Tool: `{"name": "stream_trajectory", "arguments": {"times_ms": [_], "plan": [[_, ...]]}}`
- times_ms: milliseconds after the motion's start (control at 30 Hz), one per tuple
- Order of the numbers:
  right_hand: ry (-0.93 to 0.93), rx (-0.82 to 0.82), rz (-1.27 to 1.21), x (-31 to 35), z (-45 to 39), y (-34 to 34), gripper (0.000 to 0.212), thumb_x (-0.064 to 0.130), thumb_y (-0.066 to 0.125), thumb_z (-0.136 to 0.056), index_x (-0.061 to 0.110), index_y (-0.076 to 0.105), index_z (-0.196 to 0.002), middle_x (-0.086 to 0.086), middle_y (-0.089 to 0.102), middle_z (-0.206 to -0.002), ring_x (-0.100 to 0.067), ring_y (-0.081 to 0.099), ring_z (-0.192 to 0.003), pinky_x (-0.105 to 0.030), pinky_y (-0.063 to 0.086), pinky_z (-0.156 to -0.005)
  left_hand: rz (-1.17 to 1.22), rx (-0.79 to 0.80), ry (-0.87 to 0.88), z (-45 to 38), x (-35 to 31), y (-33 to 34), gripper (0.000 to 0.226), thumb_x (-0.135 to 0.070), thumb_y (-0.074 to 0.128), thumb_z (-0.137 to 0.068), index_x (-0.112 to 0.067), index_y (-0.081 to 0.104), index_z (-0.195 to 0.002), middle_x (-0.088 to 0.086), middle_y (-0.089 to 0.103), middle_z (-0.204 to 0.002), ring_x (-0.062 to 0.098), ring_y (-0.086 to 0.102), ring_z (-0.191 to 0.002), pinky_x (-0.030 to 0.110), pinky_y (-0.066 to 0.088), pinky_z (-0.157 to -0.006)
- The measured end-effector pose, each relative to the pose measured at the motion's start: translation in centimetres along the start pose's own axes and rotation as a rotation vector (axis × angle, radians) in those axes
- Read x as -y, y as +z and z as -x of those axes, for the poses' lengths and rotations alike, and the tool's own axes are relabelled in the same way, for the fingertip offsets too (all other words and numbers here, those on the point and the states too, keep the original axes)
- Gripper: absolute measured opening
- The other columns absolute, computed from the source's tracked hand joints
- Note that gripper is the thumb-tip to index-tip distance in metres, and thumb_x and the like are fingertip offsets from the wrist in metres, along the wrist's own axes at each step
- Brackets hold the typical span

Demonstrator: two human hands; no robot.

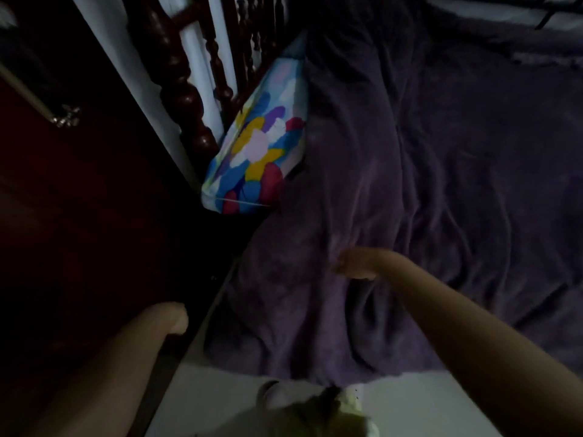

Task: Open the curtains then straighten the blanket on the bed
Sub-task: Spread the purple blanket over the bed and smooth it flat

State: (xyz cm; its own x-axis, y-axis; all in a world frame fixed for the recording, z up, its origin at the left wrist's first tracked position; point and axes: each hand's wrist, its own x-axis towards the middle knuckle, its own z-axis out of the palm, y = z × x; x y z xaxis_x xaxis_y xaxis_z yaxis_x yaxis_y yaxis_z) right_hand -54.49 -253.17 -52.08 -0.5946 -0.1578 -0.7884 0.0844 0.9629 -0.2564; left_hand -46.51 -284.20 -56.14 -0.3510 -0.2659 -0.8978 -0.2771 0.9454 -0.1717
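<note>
A dark purple blanket (441, 190) lies rumpled over the bed, with long folds running toward me. My right hand (356, 263) reaches onto it near its front left part, fingers curled into the fabric, and appears to pinch a fold. My left hand (176, 316) hangs low at the bed's left edge, fingers curled under and hidden in shadow; I cannot tell whether it holds anything. The room is dim. No curtains are in view.
A pillow (255, 149) with bright blue, yellow, pink and white patches leans against the dark turned-wood headboard (186, 99). A dark red cabinet with a metal handle (66, 118) stands at left. White floor (426, 402) shows below the blanket's edge.
</note>
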Motion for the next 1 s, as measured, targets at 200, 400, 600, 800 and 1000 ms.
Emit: {"name": "stream_trajectory", "arguments": {"times_ms": [200, 400, 600, 800, 1000], "plan": [[-0.025, -0.327, -0.017, -1.5, -3.2, 0.2, 0.033, 0.025, 0.042, -0.095, 0.002, 0.059, -0.112, -0.015, 0.062, -0.121, -0.029, 0.055, -0.113, -0.03, 0.042, -0.089, 0.245, -0.293, 0.222, -2.3, -5.8, -4.0, 0.042, -0.028, 0.036, -0.097, -0.004, 0.044, -0.13, 0.016, 0.048, -0.136, 0.028, 0.049, -0.12, 0.029, 0.04, -0.097], [0.01, -0.688, -0.307, -1.1, -7.8, -3.9, 0.054, 0.047, 0.053, -0.085, 0.002, 0.048, -0.116, -0.017, 0.06, -0.118, -0.032, 0.057, -0.106, -0.031, 0.044, -0.08, 0.822, -0.476, 0.545, -3.6, -14.4, -12.1, 0.038, -0.037, 0.042, -0.094, -0.003, 0.062, -0.096, 0.015, 0.06, -0.103, 0.027, 0.057, -0.102, 0.031, 0.043, -0.083], [0.018, -0.708, -0.303, -0.2, -11.3, -4.7, 0.044, 0.042, 0.048, -0.09, 0.002, 0.052, -0.108, -0.017, 0.062, -0.113, -0.032, 0.058, -0.101, -0.038, 0.047, -0.082, 1.053, -0.351, 0.668, -5.0, -20.7, -14.6, 0.067, -0.05, 0.06, -0.08, -0.013, 0.045, -0.134, 0.008, 0.052, -0.137, 0.026, 0.05, -0.124, 0.037, 0.042, -0.105], [-0.354, -0.839, -0.527, 1.7, -7.9, -5.8, 0.036, 0.015, 0.05, -0.092, 0.018, 0.042, -0.057, -0.003, 0.049, -0.059, -0.019, 0.049, -0.064, -0.034, 0.04, -0.064, 1.51, -0.4, 0.833, -0.9, -17.5, -15.9, 0.026, -0.01, 0.058, -0.088, -0.012, 0.061, -0.113, 0.007, 0.067, -0.105, 0.024, 0.063, -0.099, 0.034, 0.051, -0.086], [-0.722, -0.752, -0.692, 12.6, -5.3, -9.9, 0.045, 0.015, 0.049, -0.092, 0.024, 0.03, -0.052, 0.009, 0.035, -0.05, -0.004, 0.035, -0.047, -0.028, 0.034, -0.055, 1.773, -0.681, 0.912, 3.2, -6.5, -22.9, 0.027, -0.001, 0.064, -0.079, -0.027, 0.067, -0.074, -0.014, 0.074, -0.064, 0.002, 0.07, -0.06, 0.019, 0.057, -0.053]]}}
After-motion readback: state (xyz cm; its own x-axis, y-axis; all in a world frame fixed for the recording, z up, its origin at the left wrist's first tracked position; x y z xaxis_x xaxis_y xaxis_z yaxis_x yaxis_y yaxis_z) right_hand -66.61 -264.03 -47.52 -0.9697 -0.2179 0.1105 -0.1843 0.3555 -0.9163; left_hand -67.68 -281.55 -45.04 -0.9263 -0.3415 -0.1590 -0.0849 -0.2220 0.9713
